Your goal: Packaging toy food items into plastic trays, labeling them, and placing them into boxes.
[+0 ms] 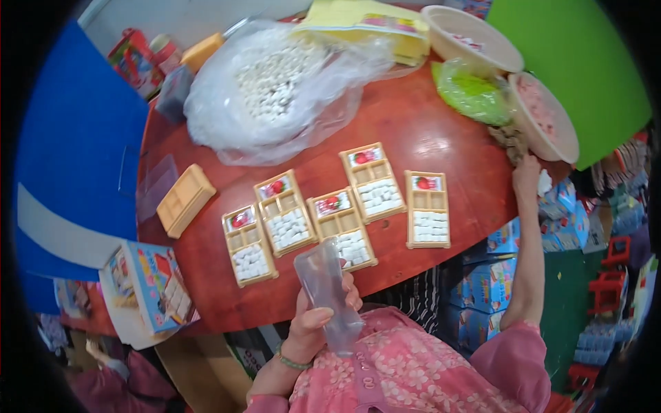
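My left hand point(315, 318) is closed around a clear plastic cover point(326, 289), held upright in front of my body over the table's near edge. At the far right, my right hand point(527, 171) reaches to the table's edge, beside a crumpled brown cloth point(508, 140) and a pale bowl of pink pieces point(544, 113). Its fingers are too blurred to show their grip. Several beige compartment trays point(372, 171) lie on the red table point(441, 144), each with small white blocks point(381, 197) at the near end and a strawberry-printed packet point(364, 156) at the far end.
A plastic bag of white pieces point(206, 110) spreads across the back. Stacked beige trays point(184, 199) and an illustrated box point(155, 286) stand left. Another bowl point(441, 20) and a green bag point(468, 96) sit back right. Blue packages point(482, 289) are piled below the right edge.
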Demonstrator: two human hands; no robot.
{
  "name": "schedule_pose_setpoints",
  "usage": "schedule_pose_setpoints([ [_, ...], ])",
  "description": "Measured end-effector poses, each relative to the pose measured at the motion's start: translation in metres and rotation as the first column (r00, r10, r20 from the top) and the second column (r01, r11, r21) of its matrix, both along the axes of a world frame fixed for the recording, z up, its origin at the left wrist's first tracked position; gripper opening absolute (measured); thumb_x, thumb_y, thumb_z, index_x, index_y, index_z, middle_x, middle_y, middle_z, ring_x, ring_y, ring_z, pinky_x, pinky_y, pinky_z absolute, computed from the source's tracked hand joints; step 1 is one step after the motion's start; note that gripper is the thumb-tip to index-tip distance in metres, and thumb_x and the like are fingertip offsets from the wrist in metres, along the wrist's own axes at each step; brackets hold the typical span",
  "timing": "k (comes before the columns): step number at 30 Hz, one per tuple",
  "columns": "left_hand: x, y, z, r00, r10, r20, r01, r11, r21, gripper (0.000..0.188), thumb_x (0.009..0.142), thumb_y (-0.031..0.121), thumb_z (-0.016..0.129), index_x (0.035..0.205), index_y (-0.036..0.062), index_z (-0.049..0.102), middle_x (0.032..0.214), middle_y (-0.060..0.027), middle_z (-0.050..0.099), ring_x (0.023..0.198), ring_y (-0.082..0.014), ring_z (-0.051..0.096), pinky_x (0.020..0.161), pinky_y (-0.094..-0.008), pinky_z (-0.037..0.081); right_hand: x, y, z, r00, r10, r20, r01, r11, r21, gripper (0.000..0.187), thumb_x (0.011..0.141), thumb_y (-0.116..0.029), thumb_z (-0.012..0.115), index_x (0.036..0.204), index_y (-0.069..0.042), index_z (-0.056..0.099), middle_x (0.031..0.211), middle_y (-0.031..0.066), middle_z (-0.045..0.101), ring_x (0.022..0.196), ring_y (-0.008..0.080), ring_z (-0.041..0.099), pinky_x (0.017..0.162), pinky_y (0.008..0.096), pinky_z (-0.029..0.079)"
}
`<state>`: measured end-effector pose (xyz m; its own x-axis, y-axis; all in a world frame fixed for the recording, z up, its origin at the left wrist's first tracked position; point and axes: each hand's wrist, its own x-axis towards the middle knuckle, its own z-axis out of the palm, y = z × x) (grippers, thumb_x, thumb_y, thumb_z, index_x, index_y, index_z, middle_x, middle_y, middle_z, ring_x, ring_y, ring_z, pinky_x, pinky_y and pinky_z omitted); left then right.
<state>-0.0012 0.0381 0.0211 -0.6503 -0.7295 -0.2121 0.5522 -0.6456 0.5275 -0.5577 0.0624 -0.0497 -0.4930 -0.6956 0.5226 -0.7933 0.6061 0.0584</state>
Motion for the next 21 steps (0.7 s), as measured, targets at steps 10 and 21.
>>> schedule_pose_setpoints([
  [10,0.012,0.009,0.020,0.964,-0.181,0.196,0.192,0.981,-0.040,0.104,0.059,0.016,0.075,0.149,-0.0001,0.026,0.137,-0.0100,0.048,0.127,-0.0201,0.047,0.108,-0.0310,0.035,0.003,0.006,0.010,0.992,0.003,0.128,-0.011,0.998,0.066,0.019,0.098,-0.022,0.047,0.102,-0.004,0.051,0.082,0.0284,0.064,0.081,0.0470,0.063,0.069,0.0573,0.048],
  [21,0.027,0.020,0.012,0.988,-0.080,0.131,0.091,0.993,-0.081,0.102,0.061,0.015,0.075,0.150,0.0011,0.025,0.134,-0.0084,0.049,0.124,-0.0201,0.049,0.105,-0.0319,0.037,0.045,0.025,0.058,0.988,0.156,-0.007,-0.155,0.978,-0.142,0.037,0.092,-0.032,0.064,0.114,-0.003,0.059,0.100,0.0254,0.066,0.100,0.0468,0.060,0.086,0.0541,0.046],
])
